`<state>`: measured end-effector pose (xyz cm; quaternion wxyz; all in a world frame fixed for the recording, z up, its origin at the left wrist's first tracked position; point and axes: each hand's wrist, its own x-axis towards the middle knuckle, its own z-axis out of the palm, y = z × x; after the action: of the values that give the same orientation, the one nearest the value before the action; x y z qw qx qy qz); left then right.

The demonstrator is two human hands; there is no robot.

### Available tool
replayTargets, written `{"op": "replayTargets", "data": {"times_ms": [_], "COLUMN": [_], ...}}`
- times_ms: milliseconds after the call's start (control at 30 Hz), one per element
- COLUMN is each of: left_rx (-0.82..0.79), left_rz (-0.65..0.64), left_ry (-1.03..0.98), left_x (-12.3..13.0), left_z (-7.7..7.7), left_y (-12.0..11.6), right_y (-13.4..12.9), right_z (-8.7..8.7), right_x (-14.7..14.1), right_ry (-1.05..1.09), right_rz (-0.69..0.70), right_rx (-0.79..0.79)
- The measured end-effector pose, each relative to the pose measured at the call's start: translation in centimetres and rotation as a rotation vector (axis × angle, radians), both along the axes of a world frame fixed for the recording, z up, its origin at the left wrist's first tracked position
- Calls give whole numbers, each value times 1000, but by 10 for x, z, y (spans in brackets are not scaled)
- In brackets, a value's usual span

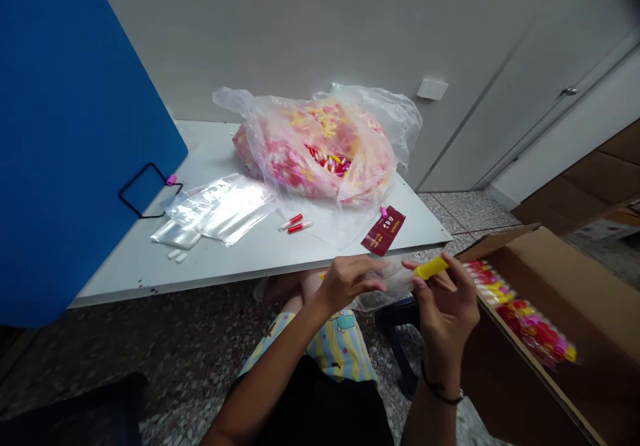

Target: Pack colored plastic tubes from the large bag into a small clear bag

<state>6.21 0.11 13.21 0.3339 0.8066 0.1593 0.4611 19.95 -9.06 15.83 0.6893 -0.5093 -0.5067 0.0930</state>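
Head view: I look forward and down at my two hands, raised over my lap just past the front edge of a white table (235, 263).

Yellow plastic tube (431, 267): it looks light and stiff, and smooth enough to slip, so its barrel is the place to pinch (the far end is the part that shows).

Clear plastic sleeve (385, 285): thin, soft and likely slippery, it crumples easily, so I'd take it by a gathered fold.

Right hand (443, 316): narrowly closed, thumb and fingers pinching the tube, with a dark band on my wrist.

Left hand (347, 283): curled and narrow, apparently gripping the sleeve, though my fingers partly hide it.

Arms: both forearms rise from below, elbows low, hands close together – almost touching.

Table: a large clear bag of pink and yellow pieces (320, 146) sits at the back, with flat clear sleeves (220, 209), two red-and-white tubes (295, 223) and a dark red card (383, 231) nearer me.

Right side: an open cardboard carton (560, 319) holds rows of pink, red and yellow pieces (525, 316) – just beside my right hand.
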Motion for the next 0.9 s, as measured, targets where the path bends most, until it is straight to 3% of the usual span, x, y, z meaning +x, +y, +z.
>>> {"op": "replayTargets", "data": {"times_ms": [167, 333, 600, 900], "left_rx": [56, 67, -71, -194], "left_rz": [63, 63, 20, -64], "left_ry": [123, 164, 127, 179], "left_x": [-7, -8, -6, -7], "left_z": [1, 3, 4, 9], "left_y": [-2, -3, -6, -7], "right_y": [-1, -4, -7, -12], "right_z": [-2, 7, 6, -2], "right_x": [-1, -6, 1, 13], "right_ry": [-256, -330, -324, -161], "right_rz": [32, 123, 103, 131], "right_rx": [-158, -251, -331, -372]}}
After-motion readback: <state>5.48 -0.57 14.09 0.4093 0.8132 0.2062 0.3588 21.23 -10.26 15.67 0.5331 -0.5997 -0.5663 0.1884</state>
